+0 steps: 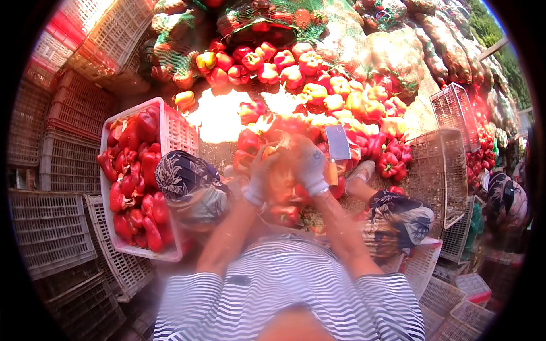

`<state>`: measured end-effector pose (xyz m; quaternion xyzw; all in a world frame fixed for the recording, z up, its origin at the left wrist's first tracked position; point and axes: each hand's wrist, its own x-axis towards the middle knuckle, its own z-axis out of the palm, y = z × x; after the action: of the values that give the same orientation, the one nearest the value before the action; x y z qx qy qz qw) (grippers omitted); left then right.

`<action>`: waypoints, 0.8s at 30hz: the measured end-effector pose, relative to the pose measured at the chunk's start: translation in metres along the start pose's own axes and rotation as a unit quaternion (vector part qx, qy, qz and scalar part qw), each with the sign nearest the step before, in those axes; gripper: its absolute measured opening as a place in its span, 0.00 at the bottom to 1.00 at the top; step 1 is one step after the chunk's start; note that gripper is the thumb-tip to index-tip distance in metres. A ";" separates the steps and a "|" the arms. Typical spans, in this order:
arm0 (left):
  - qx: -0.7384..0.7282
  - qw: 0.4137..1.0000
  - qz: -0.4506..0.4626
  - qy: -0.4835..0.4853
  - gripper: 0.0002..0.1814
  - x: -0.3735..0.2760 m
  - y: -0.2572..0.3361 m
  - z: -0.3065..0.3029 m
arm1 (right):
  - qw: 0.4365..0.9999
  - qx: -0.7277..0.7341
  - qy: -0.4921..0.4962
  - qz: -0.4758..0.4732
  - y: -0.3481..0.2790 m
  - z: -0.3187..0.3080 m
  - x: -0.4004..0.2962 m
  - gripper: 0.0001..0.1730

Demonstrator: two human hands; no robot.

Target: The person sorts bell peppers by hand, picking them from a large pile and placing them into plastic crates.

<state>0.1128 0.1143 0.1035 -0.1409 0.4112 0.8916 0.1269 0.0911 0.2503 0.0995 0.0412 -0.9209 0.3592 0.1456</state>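
Note:
My left hand (259,175), in a pale work glove, is closed around a reddish-orange bell pepper (270,151) in front of my body. Close beside it is my right hand (310,166), gloved too, its fingers bent towards the same pepper. Glare and blur hide those fingertips, so their grip is unclear. To the right of my right hand, a cleaver with a broad grey blade (338,143) and a wooden handle (332,172) lies on the heap of red bell peppers (375,145). By my left knee, a tilted pink-white plastic crate (179,132) holds many red peppers (135,170).
Stacked plastic crates (51,230) line the left side. Green mesh sacks of peppers (273,21) stand at the back, with more filled sacks (394,55) to the right. An upright crate (431,174) and others (441,294) stand at my right. Another person's patterned clothing (505,198) shows far right.

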 end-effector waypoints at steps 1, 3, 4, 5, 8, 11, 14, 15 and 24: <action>0.032 0.999 0.010 -0.007 0.24 0.002 -0.002 -0.004 | 0.999 -0.016 -0.012 -0.025 0.000 -0.002 0.002 0.23; 0.097 0.995 0.028 -0.020 0.25 0.005 -0.007 -0.018 | 0.995 -0.046 -0.037 -0.074 -0.001 -0.008 0.008 0.26; 0.155 0.987 0.044 -0.026 0.26 0.006 -0.007 -0.022 | 0.993 -0.045 -0.065 -0.086 -0.002 -0.013 0.012 0.27; 0.213 0.975 0.060 -0.032 0.26 0.007 -0.007 -0.026 | 0.990 -0.044 -0.093 -0.098 -0.004 -0.021 0.018 0.28; 0.375 0.925 0.049 -0.025 0.27 0.011 -0.002 -0.020 | 0.954 -0.143 -0.178 -0.196 -0.013 -0.039 0.032 0.29; 0.537 0.834 0.130 0.012 0.25 0.001 0.000 -0.004 | 0.885 -0.292 -0.256 -0.256 -0.024 -0.042 0.031 0.21; 0.586 0.798 0.139 0.042 0.23 0.003 -0.004 0.001 | 0.878 -0.304 -0.223 -0.293 -0.005 -0.020 0.029 0.12; 0.574 0.805 0.140 0.051 0.24 0.006 -0.007 -0.002 | 0.883 -0.304 -0.213 -0.287 -0.005 -0.017 0.029 0.11; 0.450 0.888 0.055 0.078 0.25 0.059 -0.063 -0.068 | 0.989 0.029 -0.145 0.021 0.015 0.036 0.029 0.21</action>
<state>0.0898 0.1081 -0.0036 -0.1149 0.7839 0.6027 0.0946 0.0515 0.2381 0.0727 0.0782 -0.9221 0.3790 0.0016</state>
